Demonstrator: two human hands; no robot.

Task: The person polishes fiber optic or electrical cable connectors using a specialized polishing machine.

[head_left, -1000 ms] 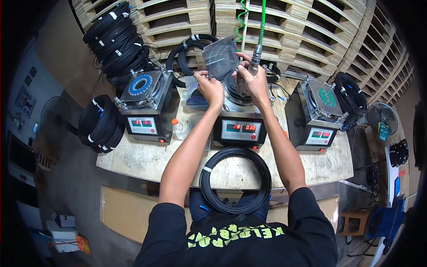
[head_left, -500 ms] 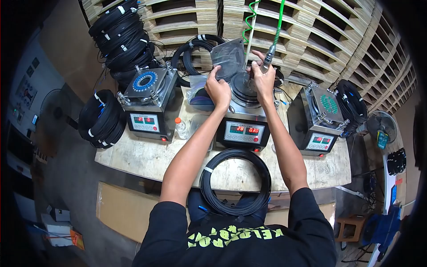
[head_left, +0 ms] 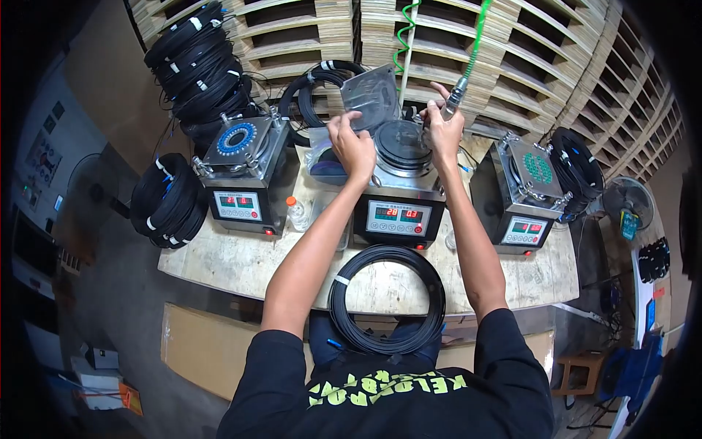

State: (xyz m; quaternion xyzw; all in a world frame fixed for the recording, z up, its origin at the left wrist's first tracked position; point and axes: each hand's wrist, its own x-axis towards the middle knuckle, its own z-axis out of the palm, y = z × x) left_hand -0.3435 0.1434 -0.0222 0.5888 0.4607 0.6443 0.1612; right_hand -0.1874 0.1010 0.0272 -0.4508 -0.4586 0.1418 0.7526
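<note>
My right hand [head_left: 444,137] is wrapped round a metal air gun [head_left: 455,99] on a green coiled hose, to the right of the middle machine's round dark disc [head_left: 403,144]. My left hand [head_left: 353,148] is raised at the disc's left, fingers apart and slightly curled, near the lower left of a tilted metal plate [head_left: 371,97]. Whether its fingertips touch the plate is unclear. Below the disc, the middle machine [head_left: 397,222] shows lit red digits. A coil of black cable [head_left: 337,307] rests at the table's front edge and on my lap.
Similar machines stand left [head_left: 238,208] and right [head_left: 525,230], with blue and green rings of parts on top. An orange-capped bottle [head_left: 297,214] stands between the left and middle machines. Stacked cable coils [head_left: 201,80] rise at the left. Wooden pallets [head_left: 289,33] stand behind.
My right hand has moved right and slightly down with the air gun, uncovering more of the disc. My left hand has shifted slightly left, and its fingers have opened away from the plate.
</note>
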